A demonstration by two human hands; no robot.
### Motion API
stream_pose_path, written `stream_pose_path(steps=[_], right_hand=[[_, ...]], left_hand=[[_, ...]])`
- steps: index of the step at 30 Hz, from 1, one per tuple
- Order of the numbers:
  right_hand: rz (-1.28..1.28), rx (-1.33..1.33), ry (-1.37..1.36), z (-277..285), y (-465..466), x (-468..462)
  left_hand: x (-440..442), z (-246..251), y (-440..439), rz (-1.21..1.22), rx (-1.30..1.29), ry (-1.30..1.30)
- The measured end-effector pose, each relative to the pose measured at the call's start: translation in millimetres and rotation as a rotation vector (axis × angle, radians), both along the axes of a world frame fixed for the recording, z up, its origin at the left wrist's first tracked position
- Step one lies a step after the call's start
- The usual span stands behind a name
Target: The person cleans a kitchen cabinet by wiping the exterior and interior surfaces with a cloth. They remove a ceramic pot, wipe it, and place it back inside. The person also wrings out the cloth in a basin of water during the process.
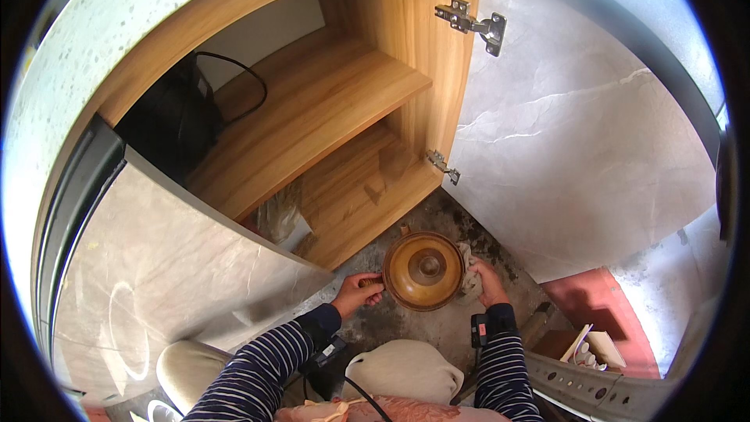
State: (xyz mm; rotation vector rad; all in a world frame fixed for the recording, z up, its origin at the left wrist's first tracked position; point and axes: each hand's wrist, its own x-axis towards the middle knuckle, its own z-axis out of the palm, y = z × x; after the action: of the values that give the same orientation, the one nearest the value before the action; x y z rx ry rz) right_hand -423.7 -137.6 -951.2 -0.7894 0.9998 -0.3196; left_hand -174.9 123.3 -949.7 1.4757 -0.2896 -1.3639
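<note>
A brown lidded pot, seemingly ceramic (pixel 404 278), is between my hands in front of the open cabinet. Its round knob faces up, and a short spout or stub points toward the cabinet. My left hand (pixel 358 294) grips the pot's side handle. In my right hand (pixel 490 282) is a crumpled greyish cloth (pixel 469 275), pressed against the pot's right side. The cloth hides that side of the rim. Whether the pot rests on the floor or is held just above it, I cannot tell.
The wooden cabinet shelf (pixel 328 111) holds a black object with a cable. A plastic bag (pixel 281 211) lies in the lower compartment. At right stands the open cabinet door (pixel 574 129); another door panel (pixel 176 258) is at left. An open box (pixel 603 349) with small items sits at lower right.
</note>
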Motion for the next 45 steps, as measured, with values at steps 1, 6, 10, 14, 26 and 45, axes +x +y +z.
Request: stream_pose_path(steps=[1, 6, 10, 14, 26, 45], right_hand=[[-0.009, -0.008, -0.018, -0.9, -1.4, -0.3], [-0.032, 0.035, -0.197, 9.8, -7.0, 5.2], [-0.003, -0.145, -0.334, 53.6, -12.3, 13.2], [-0.040, -0.253, -0.371, 110.4, -17.4, 20.1], [0.054, -0.466, -0.556, 255.3, -41.4, 48.7], [0.128, -0.415, -0.721, 360.1, -79.9, 185.5]], left_hand=[[-0.7, 2.6, -0.7, 0.008, -0.008, -0.003], [-3.0, 23.6, -4.5, 0.082, -0.003, 0.006], [-2.5, 59.4, -11.5, 0.133, -0.111, -0.013], [1.5, 114.6, -21.9, 0.153, -0.185, -0.103], [-16.2, 289.1, -19.8, 0.342, -0.303, -0.289], [14.5, 355.3, -39.7, 0.781, -0.549, -0.383]])
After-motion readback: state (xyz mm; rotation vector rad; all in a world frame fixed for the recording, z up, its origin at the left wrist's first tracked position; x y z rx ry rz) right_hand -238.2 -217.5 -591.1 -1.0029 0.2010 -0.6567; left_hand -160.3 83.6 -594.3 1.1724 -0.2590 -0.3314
